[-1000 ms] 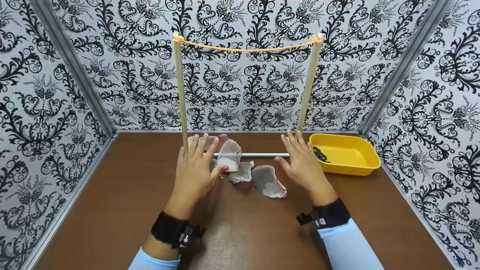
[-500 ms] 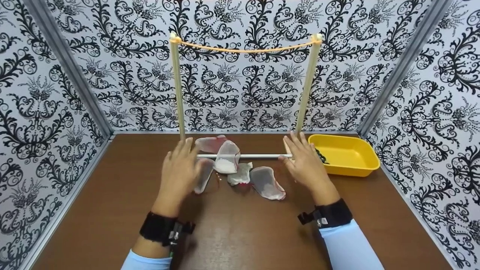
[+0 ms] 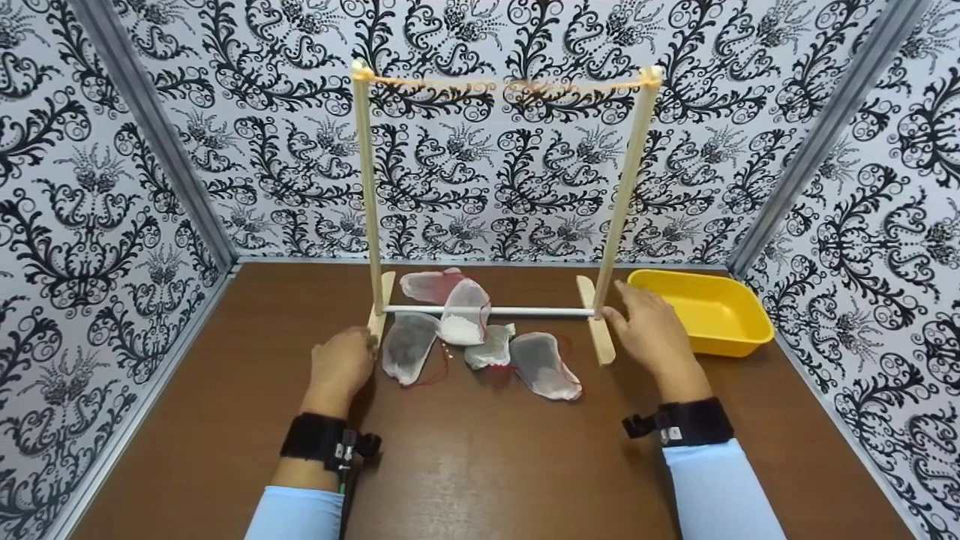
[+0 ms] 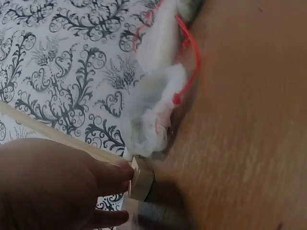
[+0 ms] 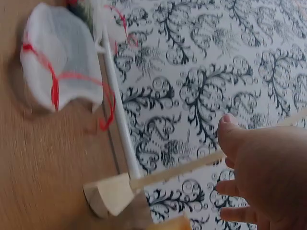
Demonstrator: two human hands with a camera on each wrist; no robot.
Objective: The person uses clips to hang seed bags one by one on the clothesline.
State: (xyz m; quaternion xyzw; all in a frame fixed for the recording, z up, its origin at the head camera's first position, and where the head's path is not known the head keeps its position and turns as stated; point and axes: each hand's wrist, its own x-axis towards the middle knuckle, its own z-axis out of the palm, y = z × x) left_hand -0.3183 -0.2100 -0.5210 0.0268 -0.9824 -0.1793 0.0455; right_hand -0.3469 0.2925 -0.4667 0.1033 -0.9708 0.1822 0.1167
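A wooden rack [image 3: 622,187] with two posts, an orange string across the top and a white rod [image 3: 525,310] low down stands on the brown table. Several mesh bags with red drawstrings lie around the rod, one [image 3: 409,346] at the left and one [image 3: 544,365] in front. My left hand [image 3: 343,364] rests on the table with loosely bent fingers; one fingertip touches the near end of the rack's left foot [image 4: 142,179]. My right hand [image 3: 646,328] hovers with relaxed fingers just right of the right foot [image 3: 598,330], apart from it and holding nothing.
A yellow tray [image 3: 739,341] sits at the back right, close behind my right hand. Patterned walls close in the table on three sides. Bare brown tabletop [image 3: 480,465] stretches in front of the bags.
Both hands drew apart, from over the bags out to the rack's feet. The left hand pulled back toward me and uncovered the leftmost bag. The view shifted slightly.
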